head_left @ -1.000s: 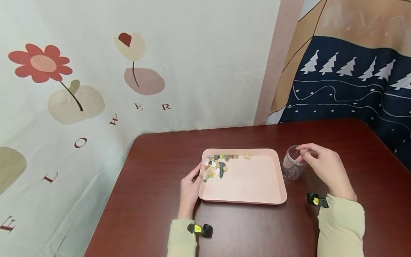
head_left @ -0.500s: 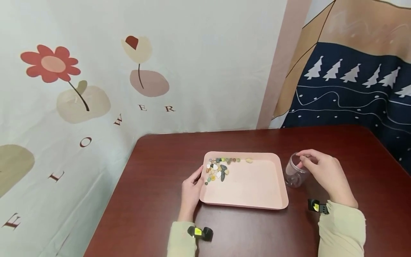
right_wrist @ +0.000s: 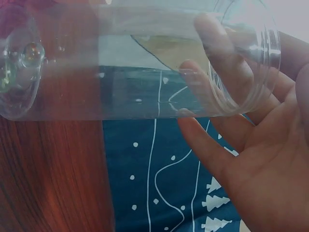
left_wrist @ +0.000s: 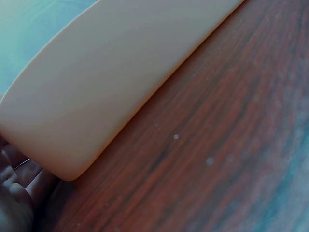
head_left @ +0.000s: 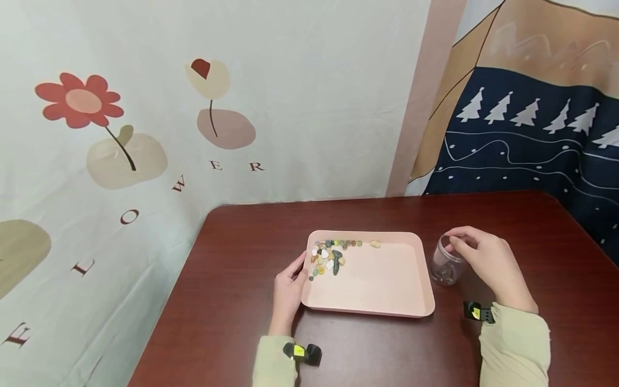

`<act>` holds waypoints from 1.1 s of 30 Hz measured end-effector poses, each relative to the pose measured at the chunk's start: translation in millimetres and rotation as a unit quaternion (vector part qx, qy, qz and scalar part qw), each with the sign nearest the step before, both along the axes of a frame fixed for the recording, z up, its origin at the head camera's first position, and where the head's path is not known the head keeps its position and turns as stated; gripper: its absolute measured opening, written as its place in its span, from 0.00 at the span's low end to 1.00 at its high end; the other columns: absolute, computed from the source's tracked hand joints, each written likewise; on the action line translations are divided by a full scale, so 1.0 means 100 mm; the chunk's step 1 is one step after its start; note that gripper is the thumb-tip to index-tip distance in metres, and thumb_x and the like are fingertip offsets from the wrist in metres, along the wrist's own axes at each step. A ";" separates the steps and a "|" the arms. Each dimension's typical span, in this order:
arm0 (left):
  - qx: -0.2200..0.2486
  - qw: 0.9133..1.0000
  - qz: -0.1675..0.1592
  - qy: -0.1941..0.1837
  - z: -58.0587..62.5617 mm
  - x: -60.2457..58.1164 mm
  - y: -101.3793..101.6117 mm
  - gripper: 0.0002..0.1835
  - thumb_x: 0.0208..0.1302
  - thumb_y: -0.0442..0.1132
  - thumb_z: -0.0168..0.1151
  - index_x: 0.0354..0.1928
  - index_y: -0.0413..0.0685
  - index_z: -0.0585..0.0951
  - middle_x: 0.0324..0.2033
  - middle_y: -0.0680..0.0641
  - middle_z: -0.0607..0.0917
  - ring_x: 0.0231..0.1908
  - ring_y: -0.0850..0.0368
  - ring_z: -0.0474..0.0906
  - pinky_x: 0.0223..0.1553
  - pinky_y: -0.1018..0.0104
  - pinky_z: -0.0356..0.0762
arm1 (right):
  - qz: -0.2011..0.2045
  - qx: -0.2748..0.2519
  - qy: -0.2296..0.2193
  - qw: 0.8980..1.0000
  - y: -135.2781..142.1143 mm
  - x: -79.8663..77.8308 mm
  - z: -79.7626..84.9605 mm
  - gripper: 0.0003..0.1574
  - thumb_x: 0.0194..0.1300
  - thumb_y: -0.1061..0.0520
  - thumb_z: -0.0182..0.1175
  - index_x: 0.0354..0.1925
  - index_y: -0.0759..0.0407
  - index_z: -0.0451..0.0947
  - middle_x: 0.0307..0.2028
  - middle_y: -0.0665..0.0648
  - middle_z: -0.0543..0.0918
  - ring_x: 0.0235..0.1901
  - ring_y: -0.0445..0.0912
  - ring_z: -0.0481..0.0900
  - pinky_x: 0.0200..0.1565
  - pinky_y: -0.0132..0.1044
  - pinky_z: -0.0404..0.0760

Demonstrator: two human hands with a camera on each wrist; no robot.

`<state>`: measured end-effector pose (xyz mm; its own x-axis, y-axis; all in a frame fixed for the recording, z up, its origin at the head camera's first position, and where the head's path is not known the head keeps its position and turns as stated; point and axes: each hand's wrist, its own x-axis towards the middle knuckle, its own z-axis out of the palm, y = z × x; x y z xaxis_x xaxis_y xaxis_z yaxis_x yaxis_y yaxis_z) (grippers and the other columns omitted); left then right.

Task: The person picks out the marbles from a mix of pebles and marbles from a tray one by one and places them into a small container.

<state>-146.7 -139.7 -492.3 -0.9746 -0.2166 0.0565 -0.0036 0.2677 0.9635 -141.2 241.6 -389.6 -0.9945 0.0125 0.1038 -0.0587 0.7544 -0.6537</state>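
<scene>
My left hand (head_left: pixel 287 289) holds the left edge of a pink tray (head_left: pixel 382 279), its thumb along the outer side. In the left wrist view, fingers (left_wrist: pixel 29 181) show at the corner under the tray's wall (left_wrist: pixel 111 72). Small stones and beads (head_left: pixel 329 258) are gathered in the tray's upper left part, with one pale stone (head_left: pixel 375 244) apart from them. My right hand (head_left: pixel 488 258) comes from above and grips a clear jar (head_left: pixel 446 271) at its mouth. Through the jar's wall, the fingers (right_wrist: pixel 224 46) are visible. Near its bottom lie a brownish marble (right_wrist: pixel 33 54) and a greenish one (right_wrist: pixel 7 79).
The dark red wooden table (head_left: pixel 242 258) carries the tray and the jar, which stand close side by side. A pale cloth (head_left: pixel 314 123) printed with flowers hangs behind, and a navy cloth with white trees (head_left: pixel 512 145) hangs at the right.
The head view has shifted a little, so tray and jar sit slightly lower in it. Both hands keep nearly the same pose, and the stones in the tray look unchanged.
</scene>
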 end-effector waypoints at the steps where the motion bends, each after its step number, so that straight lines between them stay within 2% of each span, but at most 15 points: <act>1: 0.000 1.000 0.001 0.000 0.00 0.00 0.00 0.20 0.58 0.34 0.56 0.51 0.64 0.78 0.50 0.58 0.77 0.46 0.63 0.75 0.43 0.67 0.74 | 0.002 0.000 0.003 1.000 0.00 0.00 0.00 0.19 0.64 0.46 0.49 0.49 0.52 0.74 0.36 0.57 0.82 0.40 0.54 0.75 0.39 0.52 0.75; 5: -0.003 1.000 0.004 0.001 0.00 0.02 -0.01 0.20 0.58 0.34 0.56 0.51 0.63 0.78 0.49 0.58 0.77 0.47 0.63 0.74 0.43 0.67 0.74 | 0.010 0.000 0.010 1.000 -0.02 0.00 0.00 0.18 0.64 0.46 0.51 0.48 0.51 0.75 0.42 0.60 0.80 0.40 0.54 0.74 0.38 0.51 0.76; 16: -0.013 1.000 0.012 -0.015 -0.05 0.13 -0.03 0.20 0.58 0.36 0.56 0.51 0.65 0.77 0.50 0.58 0.77 0.47 0.63 0.74 0.44 0.65 0.74 | 0.017 0.007 -0.004 1.000 -0.03 0.05 -0.02 0.18 0.64 0.45 0.50 0.47 0.50 0.75 0.42 0.59 0.80 0.41 0.52 0.72 0.39 0.53 0.74; 24: -0.016 1.000 0.015 -0.015 -0.09 0.22 -0.03 0.20 0.58 0.34 0.56 0.52 0.60 0.78 0.49 0.57 0.77 0.49 0.63 0.73 0.46 0.66 0.73 | 0.022 0.004 -0.008 1.000 -0.03 0.10 -0.06 0.18 0.64 0.45 0.50 0.48 0.50 0.74 0.42 0.59 0.79 0.42 0.53 0.73 0.40 0.54 0.74; 27: -0.014 1.000 0.013 -0.014 -0.07 0.18 -0.03 0.20 0.58 0.35 0.56 0.52 0.63 0.77 0.50 0.57 0.77 0.49 0.63 0.72 0.46 0.65 0.72 | 0.019 -0.001 -0.008 1.000 -0.03 0.07 -0.04 0.19 0.64 0.45 0.50 0.49 0.50 0.74 0.43 0.59 0.79 0.42 0.53 0.72 0.40 0.54 0.74; 33: -0.017 1.000 0.001 -0.007 0.00 0.00 -0.01 0.20 0.59 0.36 0.56 0.52 0.67 0.77 0.50 0.59 0.77 0.50 0.65 0.72 0.47 0.65 0.72 | 0.002 -0.009 -0.011 1.000 0.01 0.01 0.05 0.23 0.63 0.41 0.48 0.51 0.50 0.73 0.45 0.60 0.78 0.43 0.54 0.71 0.41 0.54 0.74</act>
